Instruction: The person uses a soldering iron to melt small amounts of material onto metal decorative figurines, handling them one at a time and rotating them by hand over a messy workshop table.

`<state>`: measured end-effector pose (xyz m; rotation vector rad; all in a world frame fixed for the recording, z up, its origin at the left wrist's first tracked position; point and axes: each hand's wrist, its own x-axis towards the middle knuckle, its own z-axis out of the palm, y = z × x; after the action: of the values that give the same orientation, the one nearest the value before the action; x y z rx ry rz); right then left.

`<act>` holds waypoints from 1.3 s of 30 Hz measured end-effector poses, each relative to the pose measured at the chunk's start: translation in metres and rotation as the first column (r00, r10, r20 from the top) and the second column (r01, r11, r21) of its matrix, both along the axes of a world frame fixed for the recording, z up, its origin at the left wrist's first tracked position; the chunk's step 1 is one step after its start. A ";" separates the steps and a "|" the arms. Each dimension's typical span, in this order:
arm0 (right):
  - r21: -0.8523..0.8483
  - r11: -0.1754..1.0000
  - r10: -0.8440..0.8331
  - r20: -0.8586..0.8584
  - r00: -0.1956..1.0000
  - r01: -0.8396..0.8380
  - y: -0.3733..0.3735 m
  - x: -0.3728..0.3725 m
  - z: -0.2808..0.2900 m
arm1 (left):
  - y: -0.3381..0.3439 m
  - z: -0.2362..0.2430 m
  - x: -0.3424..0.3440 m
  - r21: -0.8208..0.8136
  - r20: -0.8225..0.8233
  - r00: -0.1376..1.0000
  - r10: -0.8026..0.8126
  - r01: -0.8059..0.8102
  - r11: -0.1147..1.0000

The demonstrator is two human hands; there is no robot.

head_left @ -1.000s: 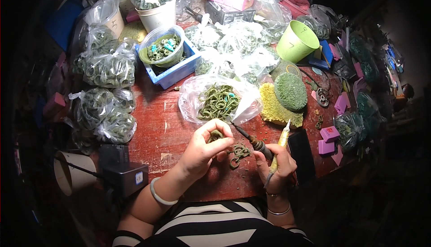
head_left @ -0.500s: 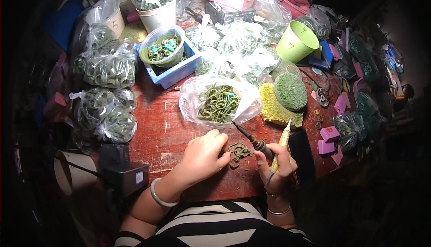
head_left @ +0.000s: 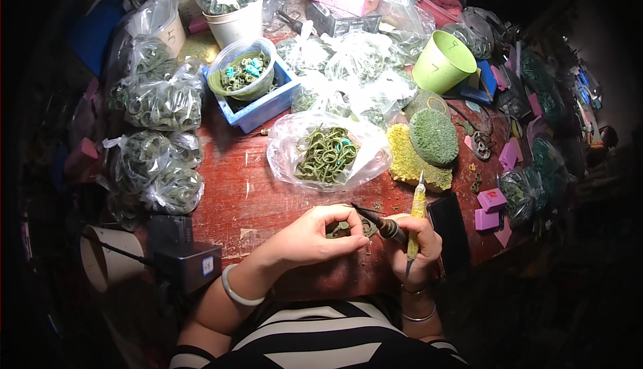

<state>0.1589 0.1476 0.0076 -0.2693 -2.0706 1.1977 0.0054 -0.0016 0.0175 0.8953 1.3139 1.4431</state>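
My left hand (head_left: 321, 236) is over the near middle of the red table, thumb and index finger brought together in a pinch. What lies between those fingertips, if anything, is too small to make out. In my right hand (head_left: 416, 252) are two tools. One looks like a soldering iron (head_left: 388, 229), its dark tip pointing left to the pinching fingers. The other is a slim pointed tool with a yellow handle (head_left: 418, 209), held upright. Partly hidden behind my left hand lies a little pile of dark green rings (head_left: 367, 227).
An open clear bag of green rings (head_left: 328, 154) lies ahead of my hands. Right of it are a yellow sponge-like block (head_left: 408, 158) and a round green pad (head_left: 434, 138). Tied bags (head_left: 164, 104) line the left; a blue bin (head_left: 251, 121) and green cup (head_left: 443, 63) stand behind.
My left hand has shifted right and slightly down, its fingers now pinched near the iron's tip. The yellow-handled tool has tilted more upright, and the iron has moved slightly.
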 end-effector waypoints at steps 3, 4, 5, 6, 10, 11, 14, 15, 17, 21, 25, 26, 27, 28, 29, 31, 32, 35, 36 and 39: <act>-0.098 0.995 0.031 0.012 0.999 -0.030 0.002 0.001 0.002 | -0.001 -0.003 0.000 -0.007 0.120 0.992 -0.026 0.027 1.000; -0.139 0.990 0.025 0.009 1.000 -0.023 0.003 0.001 0.002 | 0.000 -0.006 0.001 0.012 0.138 0.990 -0.023 0.021 1.000; -0.139 0.990 0.024 0.010 1.000 -0.023 0.005 0.003 0.002 | 0.000 -0.006 0.001 0.011 0.139 0.990 -0.023 0.022 1.000; -0.169 0.984 0.063 0.041 0.997 -0.055 0.007 0.006 0.001 | 0.000 -0.007 0.002 0.008 0.152 0.988 -0.029 0.028 1.000; -0.212 0.972 0.121 0.069 0.990 -0.104 0.006 0.007 0.003 | 0.002 -0.012 0.002 0.039 0.131 0.989 -0.066 0.061 0.997; -0.212 0.972 0.120 0.069 0.990 -0.103 0.007 0.007 0.001 | 0.002 -0.012 0.002 0.039 0.131 0.989 -0.066 0.061 0.997; -0.237 0.964 0.134 0.027 0.991 -0.124 0.009 0.006 -0.001 | 0.003 -0.010 0.004 0.056 0.134 0.991 -0.015 0.008 0.998; -0.207 0.969 0.145 0.025 0.989 -0.137 0.009 0.006 0.001 | 0.002 -0.004 0.004 0.007 0.247 0.968 0.032 -0.035 0.999; -0.179 0.972 0.159 0.024 0.987 -0.152 0.008 0.004 0.006 | 0.002 -0.001 0.005 -0.046 0.354 0.931 0.085 -0.074 0.996; -0.145 0.974 0.180 0.036 0.983 -0.173 0.008 0.004 0.010 | 0.003 -0.004 0.005 -0.071 0.362 0.930 0.064 -0.041 0.997; -0.114 0.981 0.159 0.031 0.987 -0.154 0.005 0.002 0.007 | 0.003 -0.008 0.006 -0.073 0.298 0.954 0.017 0.006 0.997; -0.114 0.981 0.158 0.031 0.987 -0.154 0.005 0.002 0.007 | 0.003 -0.009 0.007 -0.074 0.298 0.954 0.016 0.006 0.997; -0.119 0.979 0.169 0.036 0.985 -0.164 0.005 0.002 0.007 | 0.002 -0.010 0.006 -0.043 0.306 0.952 0.012 0.002 0.999; -0.123 0.977 0.181 0.041 0.983 -0.175 0.005 0.002 0.007 | 0.002 -0.012 0.007 -0.013 0.314 0.949 0.007 -0.003 1.000; -0.123 0.977 0.181 0.041 0.983 -0.175 0.004 0.001 0.008 | 0.002 -0.014 0.007 -0.013 0.314 0.949 0.008 -0.004 1.000; -0.102 0.975 0.199 0.020 0.980 -0.196 0.004 0.001 0.009 | 0.003 -0.018 0.008 0.014 0.323 0.946 -0.002 -0.002 1.000; -0.102 0.975 0.198 0.021 0.980 -0.195 0.004 0.001 0.009 | 0.003 -0.018 0.008 0.014 0.323 0.946 -0.003 -0.002 1.000; -0.077 0.977 0.198 0.013 0.980 -0.197 0.004 0.000 0.008 | 0.003 -0.018 0.008 0.027 0.301 0.953 -0.012 0.004 1.000; -0.074 0.979 0.192 0.016 0.981 -0.191 0.004 0.000 0.009 | 0.004 -0.018 0.008 0.031 0.294 0.956 -0.009 -0.001 1.000; -0.081 0.980 0.181 0.012 0.983 -0.180 0.002 -0.001 0.011 | 0.004 -0.017 0.009 0.045 0.280 0.960 -0.002 -0.011 0.999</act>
<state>0.1583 0.1493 0.0185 -0.1326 -2.1026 1.3935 0.0148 0.0028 0.0009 0.6876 1.0756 1.5458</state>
